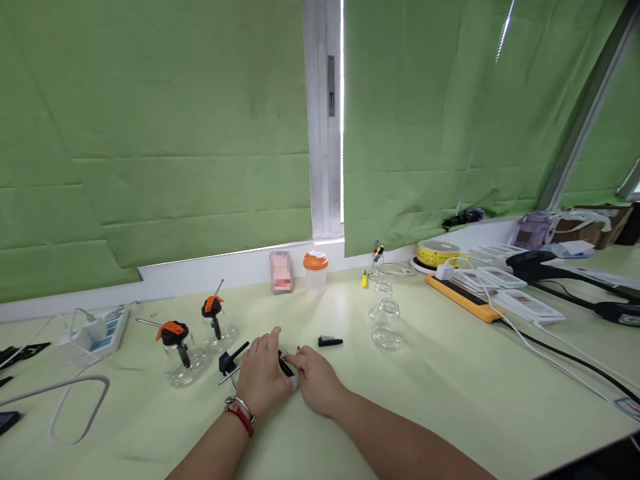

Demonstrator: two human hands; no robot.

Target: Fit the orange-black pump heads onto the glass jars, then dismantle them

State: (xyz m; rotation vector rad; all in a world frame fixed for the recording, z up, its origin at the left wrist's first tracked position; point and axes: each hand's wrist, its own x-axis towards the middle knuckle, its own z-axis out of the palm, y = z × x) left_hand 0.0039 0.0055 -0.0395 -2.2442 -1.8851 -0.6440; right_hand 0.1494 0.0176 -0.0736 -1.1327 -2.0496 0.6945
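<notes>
Close together over the table, my left hand (264, 373) and my right hand (317, 380) work on a small black part (285, 366) with a whitish edge. My left fingers wrap round it from the left, hiding most of it. The right fingertips press together at its right side; a tiny brassy bit shows there, too small to name. Left of my left hand lies a black piece (227, 363) with a stem and metal rods. Beyond my right hand rests a black tapered piece with a spring (330, 341).
Two glass jars with black and orange tops (176, 335) (213, 308) stand left. Clear glass jars (387, 327) stand right of centre. At the back are an orange-lidded cup (315, 270) and a yellow tape roll (438, 255). A power strip (100, 337) and cables lie left; an orange-black strip (463, 298) right.
</notes>
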